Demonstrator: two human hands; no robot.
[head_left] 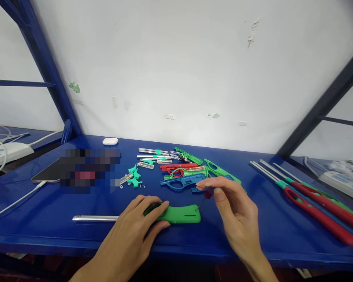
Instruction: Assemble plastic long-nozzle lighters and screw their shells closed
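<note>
A green long-nosed lighter [182,214] lies on the blue table, its metal tube pointing left. My left hand [141,223] is closed over the lighter's middle and holds it against the tabletop. In my right hand [237,211] is a small screwdriver [208,192] with a red and purplish handle, gripped between thumb and fingers. Its thin shaft slants down to the small hole near the right end of the green handle. Whether the tip sits in a screw there is too small to tell.
Behind my hands lie blue [182,181], red and green lighter shells, metal tubes, turquoise triggers [134,182] and tiny screws. Several assembled lighters [317,211] rest at the right. A phone [48,170] with a white cable and a white earbud case [110,141] are on the left.
</note>
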